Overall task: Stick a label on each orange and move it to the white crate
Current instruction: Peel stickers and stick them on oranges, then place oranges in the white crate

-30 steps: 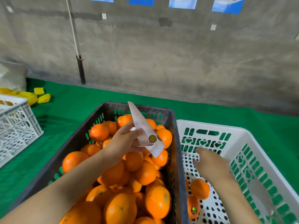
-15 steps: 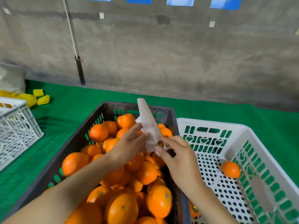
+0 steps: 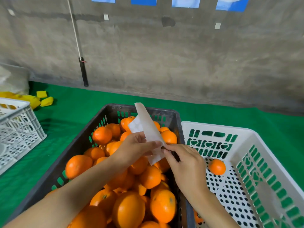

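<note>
A dark grey crate (image 3: 79,145) in front of me is heaped with oranges (image 3: 150,176). Over it my left hand (image 3: 133,148) holds a folded white label sheet (image 3: 148,129) upright. My right hand (image 3: 184,165) meets it from the right, its fingertips pinching a small dark label at the sheet's lower edge. The white crate (image 3: 256,142) stands directly to the right, touching the dark one. One orange (image 3: 217,167) lies on its perforated floor, and another shows partly at the crate's near left corner behind my right forearm.
A green cloth (image 3: 69,112) covers the table up to a concrete wall. A second white crate (image 3: 18,127) stands at the left edge, with yellow pieces (image 3: 41,99) behind it. A black-tipped pole (image 3: 83,71) leans on the wall.
My right hand came out of the white crate, leaving an orange that rolled to the crate's middle, and moved left to the label sheet, where it now pinches a label.
</note>
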Demonstrator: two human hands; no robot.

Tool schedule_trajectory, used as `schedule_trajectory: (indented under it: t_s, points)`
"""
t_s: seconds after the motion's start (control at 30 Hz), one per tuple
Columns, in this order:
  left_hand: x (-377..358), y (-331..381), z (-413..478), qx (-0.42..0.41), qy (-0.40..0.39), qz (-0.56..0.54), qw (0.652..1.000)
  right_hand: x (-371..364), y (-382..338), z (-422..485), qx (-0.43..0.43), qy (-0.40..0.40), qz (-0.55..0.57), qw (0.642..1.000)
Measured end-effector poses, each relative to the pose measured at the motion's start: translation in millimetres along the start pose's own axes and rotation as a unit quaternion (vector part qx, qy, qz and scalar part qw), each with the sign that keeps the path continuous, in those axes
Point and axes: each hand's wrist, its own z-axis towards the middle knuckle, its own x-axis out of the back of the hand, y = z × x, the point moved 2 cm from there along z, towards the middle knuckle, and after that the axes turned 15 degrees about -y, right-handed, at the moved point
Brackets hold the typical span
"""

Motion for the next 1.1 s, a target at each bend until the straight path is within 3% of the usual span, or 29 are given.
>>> schedule_trajectory:
  t_s: [0.07, 0.13, 0.2, 0.3, 0.37, 0.5, 0.63, 0.8, 0.93, 1.1]
  points:
    - [0, 0, 0, -0.009, 0.006, 0.000, 1.000, -1, 0, 0, 0.007, -0.008, 0.007, 1.000]
    - [3, 3, 0, -0.013, 0.033, -0.009, 0.999, -1, -1, 2, -0.016, -0.023, 0.083, 0.996]
    - [12, 7, 1, -0.016, 0.094, -0.031, 0.995, 2, 2, 6, -0.062, -0.040, 0.166, 0.983]
    - [31, 8, 1, -0.010, 0.219, -0.059, 0.974, 6, 16, 20, -0.163, -0.075, 0.167, 0.970]
    - [36, 6, 0, 0.001, 0.250, -0.057, 0.967, 5, 28, 31, -0.241, -0.124, 0.189, 0.944]
    - [34, 1, 2, 0.005, 0.231, -0.054, 0.971, -8, 39, 41, -0.299, -0.183, 0.210, 0.913]
    - [36, -2, 4, 0.020, 0.237, -0.033, 0.971, -20, 42, 45, -0.291, -0.148, 0.189, 0.926]
    - [35, -5, 5, 0.031, 0.237, -0.027, 0.971, -27, 49, 49, -0.288, -0.149, 0.069, 0.943]
    - [35, -6, 6, 0.019, 0.237, -0.029, 0.971, -27, 55, 53, -0.300, -0.143, 0.096, 0.938]
    - [35, -6, 6, 0.019, 0.243, -0.029, 0.969, -30, 52, 51, -0.275, -0.152, 0.040, 0.949]
